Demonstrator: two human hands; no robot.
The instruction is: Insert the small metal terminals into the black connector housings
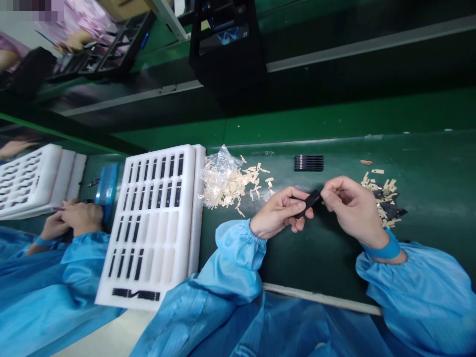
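We hold the black strip (310, 202) above the tabletop (320, 258), pinched between the closed fingers of the left hand (277, 214) and right hand (349, 208), and should grip only its ends, gently.

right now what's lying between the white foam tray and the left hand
Head view: a clear plastic bag and a heap of small beige pieces lie between the tray and the left hand.
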